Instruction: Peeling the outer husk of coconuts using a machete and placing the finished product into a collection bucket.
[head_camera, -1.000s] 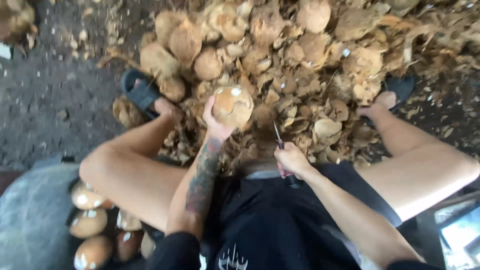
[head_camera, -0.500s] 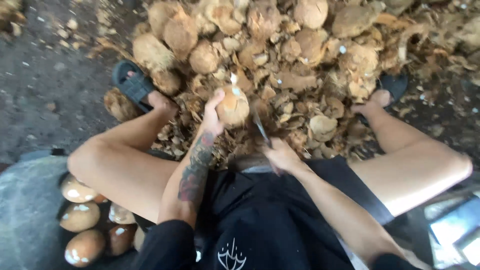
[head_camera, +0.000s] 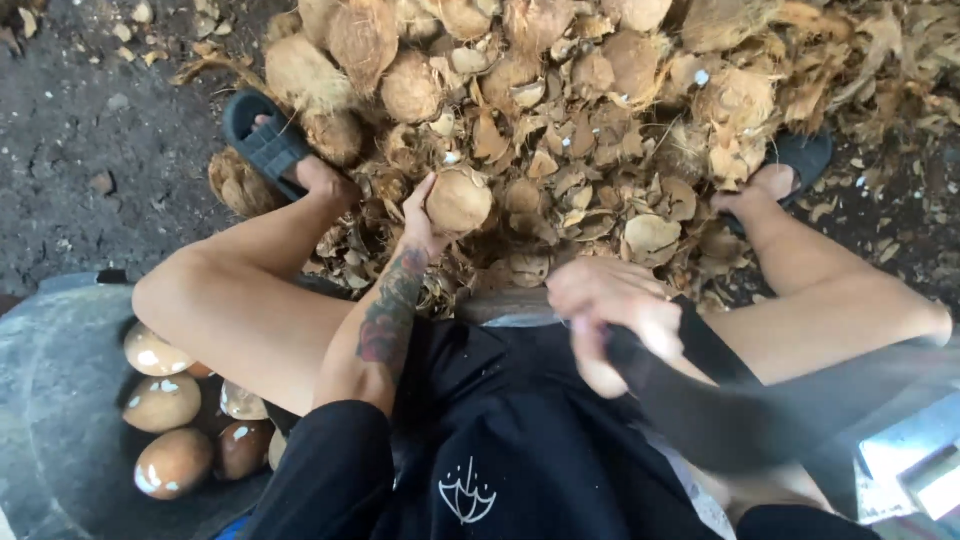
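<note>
Closest in, the right hand (head_camera: 612, 318) is clenched around the dark handle of a long, heavy blade (head_camera: 740, 405), which shows only as a dark blur sweeping across the lap toward the lower right; its edge cannot be made out. Just beyond, the left hand (head_camera: 425, 218), at the end of a tattooed forearm, cups a round, pale-brown husked coconut (head_camera: 459, 200) from its left side and underneath, fingers wrapped on the shell, holding it up between the knees and above the litter. That nut looks hard, dense and rigid, its shaved surface dry and a bit fibrous, so likely not slippery; its roundness means it could roll in the palm, and a grip low and behind, away from the top, looks safest.

Down at the left sits a grey rounded tub (head_camera: 60, 400) with smooth brown-and-white peeled coconuts (head_camera: 160, 400) inside, close beside the left thigh. Ahead, the ground is buried in dry tan husk shavings and shell flakes (head_camera: 590, 190), crowding the feet in dark slide sandals (head_camera: 262, 140). Farthest off, a heap of shaggy unpeeled coconuts (head_camera: 360, 40) hems in the working space; dark bare ground (head_camera: 90, 120) lies left.
</note>
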